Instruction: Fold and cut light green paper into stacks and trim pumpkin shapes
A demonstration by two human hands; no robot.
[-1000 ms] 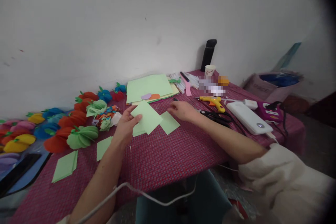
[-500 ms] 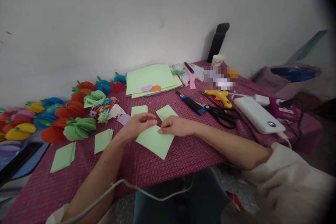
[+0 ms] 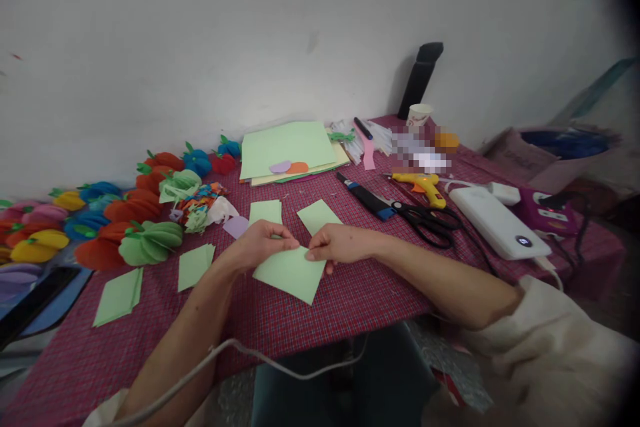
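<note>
Between my hands is a light green paper sheet [image 3: 291, 275], tilted over the table near its front edge. My left hand [image 3: 265, 242] pinches its upper edge, thumb against fingers. Close beside it, my right hand [image 3: 334, 243] grips the upper right part, its thumb on top and fingertips showing below. Just behind my hands lie more green sheets: one piece [image 3: 319, 215] beyond the right hand and a small stack [image 3: 266, 211] beyond the left. Two further green stacks, one nearer [image 3: 195, 267] and one farther left [image 3: 119, 297], rest on the checkered cloth.
Several colourful paper pumpkins [image 3: 151, 242] crowd the left side beside paper scraps [image 3: 203, 207]. Large paper sheets [image 3: 285, 143] lie at the back. To the right are scissors [image 3: 425, 221], a yellow glue gun [image 3: 420, 187], a white power bank [image 3: 497, 222] and a paper cup [image 3: 419, 115]. A white cable [image 3: 295, 373] crosses in front.
My left fingers have closed further onto the paper's upper edge. The right hand has shifted its grip, with fingertips now under the sheet. The view has turned slightly.
</note>
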